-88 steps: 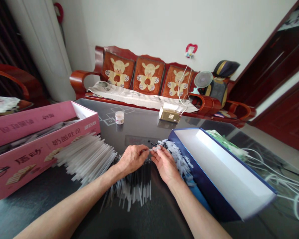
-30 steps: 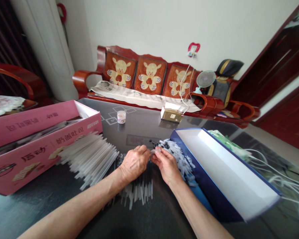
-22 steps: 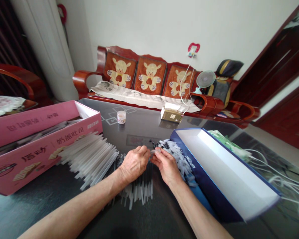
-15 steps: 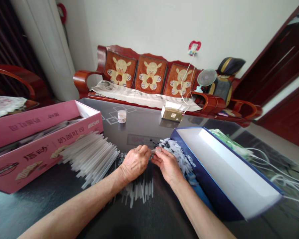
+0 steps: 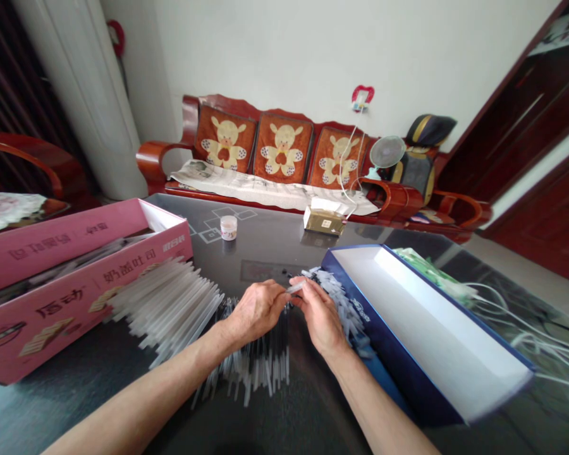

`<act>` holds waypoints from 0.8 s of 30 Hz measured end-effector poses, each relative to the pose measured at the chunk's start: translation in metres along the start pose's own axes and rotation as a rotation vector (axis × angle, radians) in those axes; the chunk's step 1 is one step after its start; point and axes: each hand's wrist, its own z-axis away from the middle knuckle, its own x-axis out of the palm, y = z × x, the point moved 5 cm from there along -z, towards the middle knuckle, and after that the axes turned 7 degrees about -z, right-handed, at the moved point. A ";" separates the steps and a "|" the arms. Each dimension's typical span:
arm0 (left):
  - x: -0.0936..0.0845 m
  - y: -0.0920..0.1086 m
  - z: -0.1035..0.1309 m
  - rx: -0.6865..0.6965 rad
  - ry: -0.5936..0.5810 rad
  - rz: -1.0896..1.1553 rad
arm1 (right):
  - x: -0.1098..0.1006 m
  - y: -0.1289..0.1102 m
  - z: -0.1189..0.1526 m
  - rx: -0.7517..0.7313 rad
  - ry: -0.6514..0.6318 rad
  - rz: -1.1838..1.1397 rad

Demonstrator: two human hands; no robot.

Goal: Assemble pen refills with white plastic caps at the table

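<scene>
Over the dark glossy table, my left hand (image 5: 258, 311) and my right hand (image 5: 318, 316) meet at the fingertips. A small translucent piece (image 5: 295, 288) lies pinched between the fingers of my right hand, and the closed fingers of my left hand touch its near end. What else my left fingers grip is hidden. Long clear tubes (image 5: 173, 303) form a pile left of my left hand. Thinner dark-and-clear sticks (image 5: 263, 366) lie under and below it. Short whitish pieces (image 5: 346, 309) are heaped just right of my right hand.
A pink box (image 5: 90, 272) stands at the left and an open blue box (image 5: 427, 335) with a white inside at the right. Farther back are a small jar (image 5: 228, 228) and a tissue box (image 5: 323, 221). White cables (image 5: 535, 341) lie right of the blue box.
The camera view has shifted slightly. The translucent piece between my fingertips shows more clearly, and my right fingers are more closed around it.
</scene>
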 end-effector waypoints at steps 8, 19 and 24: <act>0.011 -0.007 0.004 -0.051 0.013 -0.024 | 0.005 0.010 0.005 0.047 0.062 -0.125; 0.015 -0.007 0.004 -0.024 0.005 -0.090 | 0.004 0.018 0.006 0.072 0.097 -0.134; 0.007 -0.010 0.004 -0.063 -0.068 -0.301 | 0.004 -0.013 0.006 -0.169 0.017 0.234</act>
